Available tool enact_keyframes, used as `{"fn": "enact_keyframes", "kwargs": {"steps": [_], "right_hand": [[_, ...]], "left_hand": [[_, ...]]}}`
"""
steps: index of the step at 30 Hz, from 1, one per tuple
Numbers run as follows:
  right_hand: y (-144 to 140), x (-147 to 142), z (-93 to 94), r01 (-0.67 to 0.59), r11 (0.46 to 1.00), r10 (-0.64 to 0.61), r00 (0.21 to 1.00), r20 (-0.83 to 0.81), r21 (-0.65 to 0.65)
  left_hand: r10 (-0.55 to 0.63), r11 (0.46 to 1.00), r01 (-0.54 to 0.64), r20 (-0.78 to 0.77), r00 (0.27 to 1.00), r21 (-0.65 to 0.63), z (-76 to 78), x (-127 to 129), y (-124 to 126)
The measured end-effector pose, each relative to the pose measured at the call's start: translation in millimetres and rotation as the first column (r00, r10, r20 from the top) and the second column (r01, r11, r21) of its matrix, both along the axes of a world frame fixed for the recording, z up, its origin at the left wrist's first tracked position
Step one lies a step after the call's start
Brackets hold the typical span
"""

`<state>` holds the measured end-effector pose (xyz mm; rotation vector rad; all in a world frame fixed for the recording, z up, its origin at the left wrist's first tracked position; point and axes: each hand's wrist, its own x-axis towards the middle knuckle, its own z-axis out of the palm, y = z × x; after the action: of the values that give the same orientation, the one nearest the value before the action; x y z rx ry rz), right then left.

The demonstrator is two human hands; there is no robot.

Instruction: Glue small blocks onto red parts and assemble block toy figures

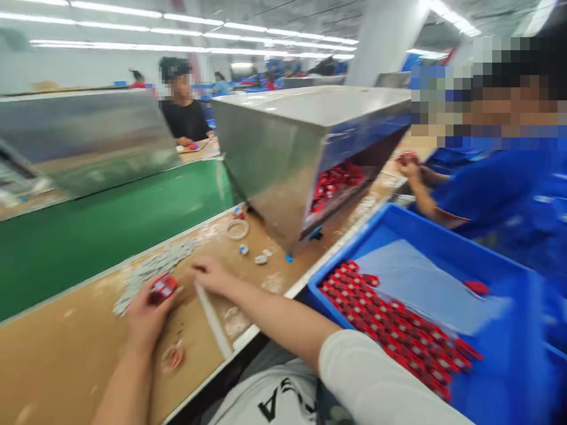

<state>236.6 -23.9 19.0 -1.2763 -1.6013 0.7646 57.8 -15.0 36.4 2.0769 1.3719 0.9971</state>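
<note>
My left hand (148, 310) is closed around a small red plastic part (165, 286) with a pale, shiny face. To its right, my right hand (213, 276) has its fingers pinched together over the table; what is between them, if anything, is too small and blurred to make out. Just below those fingers a narrow white strip (213, 321) runs toward the table's front edge; I cannot tell whether they touch. Many flat grey pieces (155, 265) lie spread behind my left hand. On the brown tabletop (66, 354) nearer me rests a reddish ring-like roll (173, 357).
A blue tray (522, 283) at my right holds rows of red parts (390, 324). Ahead stands a metal hood (270, 159), with red pieces inside. A green conveyor belt (110, 236) runs behind the table. A white ring (238, 229) lies nearby. Co-workers sit at right and across.
</note>
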Motion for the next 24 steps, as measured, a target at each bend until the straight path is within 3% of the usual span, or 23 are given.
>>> {"fn": "enact_keyframes", "kwargs": {"steps": [1,3,6,13,24], "right_hand": [[0.7,-2.4,-2.5,-0.011,1.0,0.01,0.995,-0.101,-0.015],[2.2,-7.3,-8.5,-0.037,0.999,0.034,0.977,-0.212,-0.008],[-0.3,-11.8,-16.3,-0.047,0.998,0.053,0.967,-0.251,0.03],[-10.2,-14.0,-23.6,-0.124,0.99,0.136,0.97,-0.2,0.072],[-13.1,-15.3,-24.2,-0.167,0.982,0.174,0.982,-0.067,0.091]], "left_hand": [[0.049,0.999,-0.049,0.015,0.999,-0.002,-2.4,-15.9,-5.7],[0.017,1.0,-0.016,0.031,0.999,-0.016,-6.7,-31.1,-11.7],[-0.031,0.998,0.036,0.093,0.995,-0.052,-12.1,-30.8,-9.5],[-0.09,0.991,0.101,0.128,0.988,-0.082,-23.7,-32.0,-9.8],[-0.102,0.995,0.102,-0.058,0.993,0.0,-27.9,-32.6,-8.2]]}}
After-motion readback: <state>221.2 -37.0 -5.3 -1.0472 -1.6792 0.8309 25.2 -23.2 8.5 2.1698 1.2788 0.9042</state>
